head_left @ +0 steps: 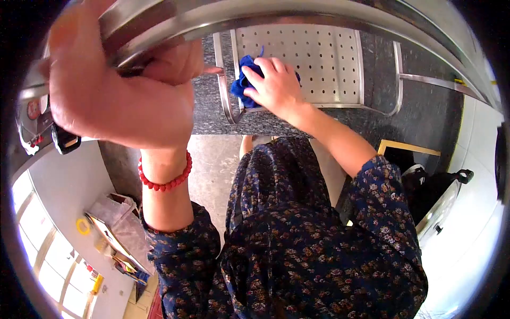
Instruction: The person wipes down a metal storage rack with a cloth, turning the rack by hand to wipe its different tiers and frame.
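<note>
Close to the camera, my left hand has its fingers wrapped round a shiny metal rail of a rack; a red bead bracelet is on the wrist. Lower down, my right hand is closed over a bunched blue cloth, which lies against the left edge of a perforated metal shelf. The cloth sticks out past the fingers to the left. Part of it is hidden under the palm.
Under the rack is a dark speckled countertop. Metal side bars flank the shelf. A wood-framed dark panel and a black bag stand at the right. Boards and plastic wrapping lean at the left wall.
</note>
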Action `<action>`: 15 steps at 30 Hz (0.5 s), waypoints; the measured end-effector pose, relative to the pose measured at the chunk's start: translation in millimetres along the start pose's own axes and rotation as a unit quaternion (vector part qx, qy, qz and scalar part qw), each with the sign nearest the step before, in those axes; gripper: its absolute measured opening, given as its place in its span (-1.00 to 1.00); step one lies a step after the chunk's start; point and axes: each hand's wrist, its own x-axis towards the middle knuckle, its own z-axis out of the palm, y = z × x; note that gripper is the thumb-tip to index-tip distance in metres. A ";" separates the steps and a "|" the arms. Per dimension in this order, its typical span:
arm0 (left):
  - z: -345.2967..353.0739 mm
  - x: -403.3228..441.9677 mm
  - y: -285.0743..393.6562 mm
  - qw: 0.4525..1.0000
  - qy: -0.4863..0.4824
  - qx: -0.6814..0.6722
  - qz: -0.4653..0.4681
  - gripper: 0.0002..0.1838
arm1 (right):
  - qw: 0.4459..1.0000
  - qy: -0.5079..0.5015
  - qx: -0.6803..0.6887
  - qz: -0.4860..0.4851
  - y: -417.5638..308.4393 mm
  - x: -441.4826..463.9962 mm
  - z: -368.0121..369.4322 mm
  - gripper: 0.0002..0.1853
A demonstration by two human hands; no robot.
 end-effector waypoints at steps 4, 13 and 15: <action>-4.3 2.2 -3.9 0.999 -0.030 -0.021 -0.002 -0.40 | 0.998 0.036 -0.030 -0.033 25.8 47.0 20.8 -0.84; 9.8 -3.6 -11.4 0.970 0.019 -0.241 -0.023 -0.44 | 0.998 -0.035 -0.032 -0.034 44.0 69.6 18.0 -0.68; 6.6 -2.7 -5.2 0.998 0.046 -0.043 -0.004 -0.46 | 0.997 -0.044 -0.020 -0.052 45.9 66.0 15.5 -0.70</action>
